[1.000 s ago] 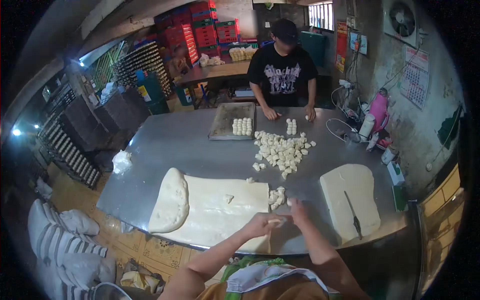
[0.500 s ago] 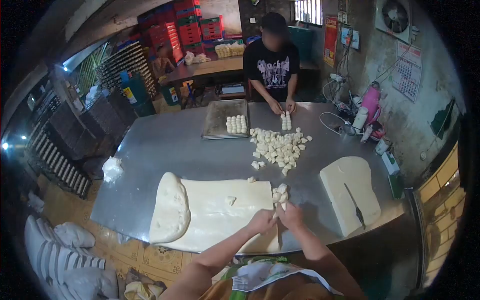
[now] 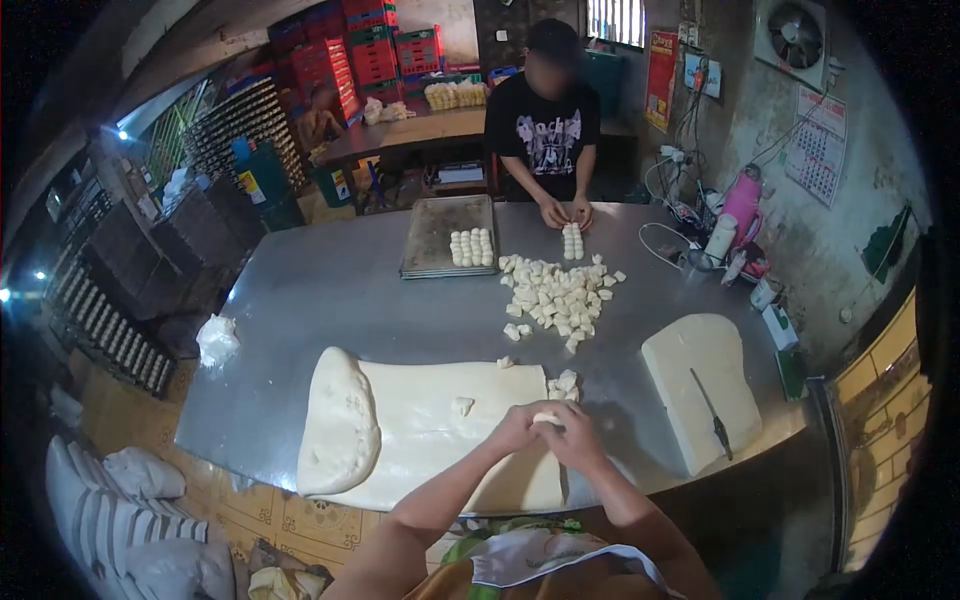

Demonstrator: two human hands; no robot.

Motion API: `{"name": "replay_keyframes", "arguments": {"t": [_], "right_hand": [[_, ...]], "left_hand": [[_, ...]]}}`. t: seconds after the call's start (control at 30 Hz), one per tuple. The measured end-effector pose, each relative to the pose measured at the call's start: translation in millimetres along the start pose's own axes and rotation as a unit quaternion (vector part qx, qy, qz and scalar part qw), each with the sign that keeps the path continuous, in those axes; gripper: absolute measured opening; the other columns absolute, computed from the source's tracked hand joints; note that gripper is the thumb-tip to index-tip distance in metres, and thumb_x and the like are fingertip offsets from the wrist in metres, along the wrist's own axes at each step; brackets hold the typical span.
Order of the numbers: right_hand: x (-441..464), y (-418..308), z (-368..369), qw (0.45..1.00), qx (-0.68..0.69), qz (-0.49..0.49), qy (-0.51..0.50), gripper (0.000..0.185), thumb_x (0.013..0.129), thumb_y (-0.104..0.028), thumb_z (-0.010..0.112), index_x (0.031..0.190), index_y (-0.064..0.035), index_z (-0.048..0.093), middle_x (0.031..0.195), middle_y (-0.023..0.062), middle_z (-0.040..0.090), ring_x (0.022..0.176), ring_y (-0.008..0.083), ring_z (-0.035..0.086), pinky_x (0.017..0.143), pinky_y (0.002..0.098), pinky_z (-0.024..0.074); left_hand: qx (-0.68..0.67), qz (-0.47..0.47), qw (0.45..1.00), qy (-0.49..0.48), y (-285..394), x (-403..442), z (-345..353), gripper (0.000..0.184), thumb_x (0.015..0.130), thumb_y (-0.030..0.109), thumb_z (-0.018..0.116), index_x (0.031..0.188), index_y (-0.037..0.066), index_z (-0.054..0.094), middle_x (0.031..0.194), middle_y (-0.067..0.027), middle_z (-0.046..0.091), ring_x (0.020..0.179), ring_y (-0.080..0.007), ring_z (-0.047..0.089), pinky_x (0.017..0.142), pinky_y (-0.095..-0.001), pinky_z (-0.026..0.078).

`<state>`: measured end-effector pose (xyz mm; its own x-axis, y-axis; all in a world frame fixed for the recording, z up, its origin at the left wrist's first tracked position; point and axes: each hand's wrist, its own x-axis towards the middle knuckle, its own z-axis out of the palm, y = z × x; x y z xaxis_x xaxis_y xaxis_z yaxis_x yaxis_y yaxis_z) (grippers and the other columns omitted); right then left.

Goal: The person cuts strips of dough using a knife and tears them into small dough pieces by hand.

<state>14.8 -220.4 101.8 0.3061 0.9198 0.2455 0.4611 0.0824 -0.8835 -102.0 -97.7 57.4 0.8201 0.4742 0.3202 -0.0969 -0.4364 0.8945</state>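
My left hand [image 3: 514,430] and my right hand [image 3: 576,440] meet over the right end of a large dough slab [image 3: 450,390]. Between them a small piece of dough [image 3: 547,418] shows, with the fingers of both closed around it. Just beyond my knuckles lie a few cut dough pieces [image 3: 566,382] by the slab's edge. The slab's left end is folded into a thick flap [image 3: 338,425], and a scrap of dough [image 3: 462,406] rests on top.
A dough block [image 3: 690,370] with a knife [image 3: 712,415] on it lies at right. Beyond are a heap of dough pieces [image 3: 555,300] and a tray [image 3: 430,235] with dough balls. A co-worker [image 3: 548,130] handles dough balls across the metal table [image 3: 290,290].
My hands have come together and lifted slightly, the dough piece now showing between them. The co-worker's hands have drawn closer together over the row of dough balls.
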Motion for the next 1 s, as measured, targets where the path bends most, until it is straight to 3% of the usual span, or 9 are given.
{"name": "replay_keyframes", "arguments": {"t": [0.17,0.23,0.37,0.47,0.57,0.63,0.8,0.87,1.0], "right_hand": [[9,70,-16,0.969,-0.179,0.169,0.015,0.047,0.08,-0.039,0.072,0.11,-0.0048,0.062,0.101,0.0188,0.067,0.097,0.0359,0.066,0.083,0.0433,0.052],[11,91,-35,0.914,-0.331,0.232,-0.032,0.049,0.08,-0.04,0.073,0.114,-0.0065,0.064,0.097,0.0169,0.068,0.09,0.0348,0.067,0.081,0.0449,0.0532],[-7,91,-42,0.942,-0.315,-0.077,0.088,0.052,0.079,-0.043,0.073,0.114,-0.0061,0.063,0.097,0.0174,0.068,0.091,0.0327,0.068,0.08,0.0442,0.0536],[-18,40,-51,0.992,-0.08,-0.033,-0.097,0.04,0.082,-0.036,0.07,0.107,-0.0053,0.064,0.09,0.0188,0.068,0.084,0.0388,0.067,0.077,0.047,0.0525],[-19,57,-36,0.995,-0.035,-0.095,-0.012,0.04,0.081,-0.036,0.07,0.106,-0.0054,0.064,0.088,0.0178,0.068,0.084,0.0388,0.067,0.075,0.0477,0.0521],[-20,66,-34,0.991,-0.011,-0.129,0.035,0.04,0.081,-0.036,0.071,0.106,-0.0055,0.064,0.087,0.0173,0.068,0.083,0.0388,0.067,0.074,0.0481,0.0519],[-14,87,-57,0.966,-0.228,0.122,-0.021,0.038,0.078,-0.025,0.074,0.108,-0.0039,0.064,0.098,0.0178,0.068,0.088,0.0348,0.068,0.072,0.0442,0.0535],[-13,105,-67,0.929,-0.327,0.164,-0.058,0.034,0.078,-0.02,0.074,0.106,-0.0037,0.064,0.098,0.0179,0.068,0.086,0.0349,0.068,0.07,0.0434,0.0537],[-27,112,-58,0.94,-0.332,-0.025,0.081,0.041,0.082,-0.039,0.071,0.107,-0.007,0.066,0.096,0.0187,0.067,0.088,0.0378,0.067,0.072,0.0457,0.0527]], "left_hand": [[0.22,-0.132,0.959,-0.122,10,-12,40,0.036,0.082,0.008,0.061,0.117,0.008,0.066,0.098,-0.0164,0.07,0.094,-0.0337,0.068,0.084,-0.0406,0.053],[0.179,-0.009,0.978,-0.103,35,-21,45,0.037,0.082,0.003,0.058,0.118,0.006,0.065,0.097,-0.0159,0.069,0.094,-0.0317,0.067,0.086,-0.0408,0.052],[0.139,-0.016,0.987,0.077,28,-18,44,0.03,0.083,0.008,0.061,0.113,0.007,0.067,0.094,-0.019,0.068,0.092,-0.0345,0.067,0.082,-0.041,0.052],[0.12,0.003,0.98,0.161,40,3,54,0.028,0.084,0.012,0.063,0.111,0.008,0.067,0.091,-0.021,0.068,0.091,-0.0361,0.067,0.079,-0.0409,0.053],[0.104,0.065,0.975,0.185,50,-6,71,0.03,0.084,0.012,0.064,0.114,0.009,0.066,0.089,-0.0216,0.067,0.091,-0.0355,0.067,0.08,-0.0407,0.053],[0.1,-0.08,0.987,0.093,6,-15,75,0.035,0.084,0.012,0.064,0.119,0.01,0.064,0.087,-0.0211,0.066,0.091,-0.0336,0.067,0.081,-0.0404,0.052],[0.338,-0.152,0.911,-0.18,47,-11,87,0.038,0.084,0.01,0.064,0.122,0.01,0.063,0.093,-0.0207,0.067,0.092,-0.0305,0.067,0.083,-0.0396,0.052],[0.246,-0.11,0.952,-0.143,71,-7,86,0.033,0.085,0.011,0.064,0.118,0.008,0.064,0.095,-0.0199,0.068,0.092,-0.0294,0.068,0.083,-0.0395,0.052],[0.063,-0.03,0.998,0.001,34,-20,68,0.026,0.088,0.01,0.062,0.113,0.005,0.066,0.101,-0.0183,0.07,0.09,-0.027,0.069,0.08,-0.0392,0.052]]}}
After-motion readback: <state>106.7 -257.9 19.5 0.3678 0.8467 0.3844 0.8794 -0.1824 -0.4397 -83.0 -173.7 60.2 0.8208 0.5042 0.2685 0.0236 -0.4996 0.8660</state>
